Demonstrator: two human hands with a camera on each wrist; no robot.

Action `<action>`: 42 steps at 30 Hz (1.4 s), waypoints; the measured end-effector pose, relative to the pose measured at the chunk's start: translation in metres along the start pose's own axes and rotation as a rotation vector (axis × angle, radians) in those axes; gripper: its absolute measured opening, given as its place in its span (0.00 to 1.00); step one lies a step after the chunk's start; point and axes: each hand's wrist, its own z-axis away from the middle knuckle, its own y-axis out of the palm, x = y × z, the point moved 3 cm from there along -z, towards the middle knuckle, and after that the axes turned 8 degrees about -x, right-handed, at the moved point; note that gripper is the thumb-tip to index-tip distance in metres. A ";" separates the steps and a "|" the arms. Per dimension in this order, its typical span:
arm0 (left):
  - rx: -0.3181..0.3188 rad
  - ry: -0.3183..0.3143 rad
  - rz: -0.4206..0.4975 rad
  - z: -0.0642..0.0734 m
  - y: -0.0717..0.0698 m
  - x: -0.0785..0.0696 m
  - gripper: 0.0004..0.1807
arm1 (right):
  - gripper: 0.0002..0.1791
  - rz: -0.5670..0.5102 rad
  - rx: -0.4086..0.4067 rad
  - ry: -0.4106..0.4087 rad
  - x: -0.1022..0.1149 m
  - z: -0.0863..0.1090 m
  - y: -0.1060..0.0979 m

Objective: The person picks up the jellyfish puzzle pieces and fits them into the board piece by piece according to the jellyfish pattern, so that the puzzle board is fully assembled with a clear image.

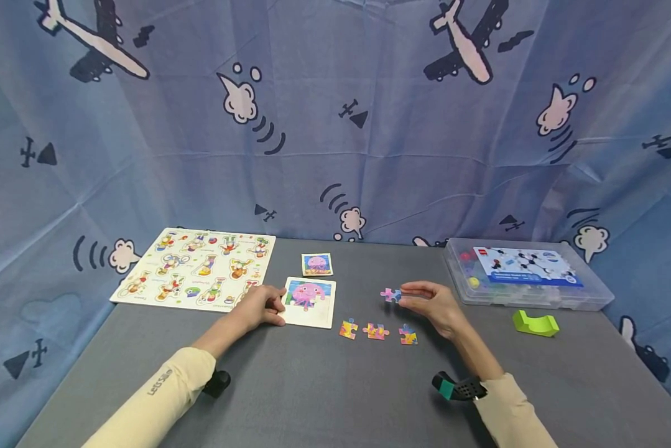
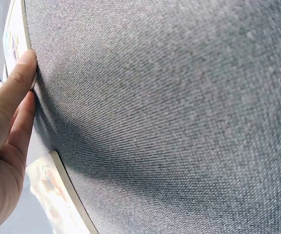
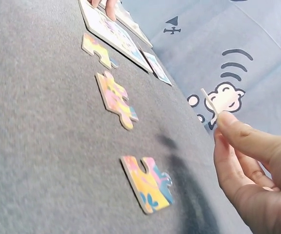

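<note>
My left hand (image 1: 259, 306) holds the left edge of a white puzzle frame (image 1: 318, 318), thumb and fingers at its border. A pink octopus picture, partly filled in with pieces, shows inside that frame. To the right, my right hand (image 1: 434, 306) pinches a pink and blue puzzle piece (image 1: 390, 295) between thumb and fingers, raised above the table. In the right wrist view this piece (image 3: 209, 101) appears edge-on. Three loose pieces lie in a row in front: a yellow corner piece (image 1: 348, 328), a pink and yellow middle piece (image 1: 376, 331) and a yellow and blue piece (image 1: 408, 335).
A small octopus picture card (image 1: 316, 264) lies behind the frame. At the left is a large board of cartoon animals (image 1: 201, 270). A clear plastic case (image 1: 528, 274) and a green curved block (image 1: 535, 323) stand at the right. A patterned curtain (image 1: 335, 124) hangs behind the grey table (image 1: 324, 392).
</note>
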 end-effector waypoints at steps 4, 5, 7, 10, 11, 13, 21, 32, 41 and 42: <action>-0.003 0.001 -0.013 0.000 0.000 0.001 0.11 | 0.24 0.003 -0.004 -0.001 -0.001 -0.001 0.005; -0.004 0.005 -0.015 0.000 0.000 0.001 0.11 | 0.24 0.007 -0.005 -0.001 -0.001 -0.001 0.006; -0.003 0.013 -0.019 -0.001 0.000 0.001 0.11 | 0.26 0.018 -0.006 0.002 -0.001 -0.002 0.008; -0.001 0.016 -0.018 0.000 0.000 0.001 0.11 | 0.26 0.041 -0.006 0.002 -0.001 -0.002 0.011; 0.000 0.017 -0.017 0.000 0.000 0.001 0.10 | 0.26 0.048 -0.005 0.000 -0.002 -0.003 0.013; 0.002 0.020 -0.018 0.000 0.001 0.001 0.10 | 0.26 0.053 -0.001 0.000 -0.002 -0.003 0.016; -0.001 0.014 -0.013 0.001 0.001 0.002 0.10 | 0.26 0.026 0.007 0.001 -0.004 -0.007 0.028; -0.010 0.028 -0.014 0.002 0.001 0.002 0.10 | 0.25 -0.011 0.022 -0.010 -0.004 -0.010 0.044; -0.008 0.035 -0.007 0.002 0.000 0.001 0.10 | 0.24 -0.029 0.023 0.006 -0.006 -0.014 0.059; -0.008 0.040 -0.010 0.002 -0.001 0.000 0.10 | 0.24 -0.022 0.022 0.007 -0.006 -0.014 0.061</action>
